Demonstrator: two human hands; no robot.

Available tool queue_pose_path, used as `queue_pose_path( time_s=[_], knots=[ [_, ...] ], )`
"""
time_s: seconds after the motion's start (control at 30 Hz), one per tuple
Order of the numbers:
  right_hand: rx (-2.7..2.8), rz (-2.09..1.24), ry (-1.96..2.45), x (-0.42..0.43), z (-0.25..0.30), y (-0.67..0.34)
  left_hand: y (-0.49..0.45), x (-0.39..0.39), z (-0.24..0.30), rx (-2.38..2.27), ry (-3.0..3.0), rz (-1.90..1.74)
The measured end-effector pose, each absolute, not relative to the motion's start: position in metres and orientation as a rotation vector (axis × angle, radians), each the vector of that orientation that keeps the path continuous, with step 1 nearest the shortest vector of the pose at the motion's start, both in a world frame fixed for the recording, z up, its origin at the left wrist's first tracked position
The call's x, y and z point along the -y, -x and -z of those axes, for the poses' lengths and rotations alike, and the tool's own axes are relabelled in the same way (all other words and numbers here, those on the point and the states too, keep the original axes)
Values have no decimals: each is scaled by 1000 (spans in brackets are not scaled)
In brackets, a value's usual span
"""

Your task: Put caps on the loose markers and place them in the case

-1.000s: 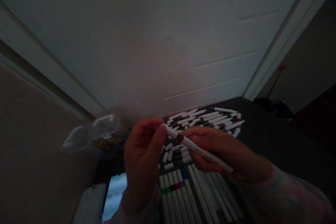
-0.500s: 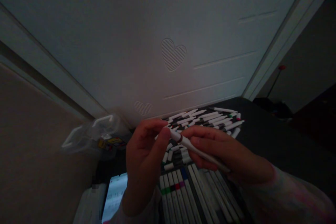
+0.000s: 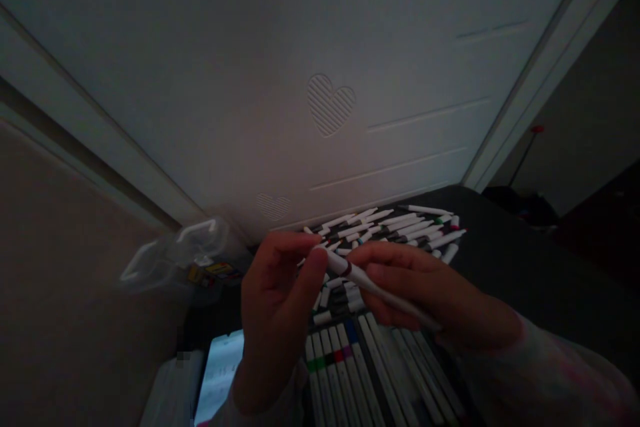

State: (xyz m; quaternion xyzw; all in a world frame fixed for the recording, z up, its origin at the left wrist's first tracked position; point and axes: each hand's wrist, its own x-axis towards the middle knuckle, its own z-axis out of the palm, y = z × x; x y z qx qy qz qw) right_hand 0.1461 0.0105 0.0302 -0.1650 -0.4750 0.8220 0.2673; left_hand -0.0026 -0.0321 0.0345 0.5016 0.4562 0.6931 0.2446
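Observation:
Between my hands is a white marker (image 3: 385, 295) with a dark reddish band near its upper left end. My left hand (image 3: 280, 310) pinches that end, the cap, between thumb and fingertips. Around the barrel, my right hand (image 3: 425, 283) is closed, with the marker slanting down to the right. Behind the hands, many loose white markers (image 3: 410, 230) and caps (image 3: 324, 317) are spread on a dark surface. Below them, rows of white markers (image 3: 345, 373) stand side by side, some with green, black, red, purple and blue bands.
A clear plastic case (image 3: 185, 257) with a handle stands at the left by the wall. A lit phone (image 3: 219, 373) lies at the lower left beside a pale object (image 3: 170, 390). A white door panel (image 3: 320, 167) with raised hearts rises directly behind the dark surface (image 3: 495, 253).
Both hands and the marker have shifted very slightly downward and right. The grip on the marker looks the same.

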Motion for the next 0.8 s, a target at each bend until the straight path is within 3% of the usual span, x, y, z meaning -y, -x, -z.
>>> queue_pose_path(
  time_s=[0.8],
  knots=[
    [1131, -2360, 273, -13, -25, -146, 0, 31, -30, -1183, -1290, -1937]
  ],
)
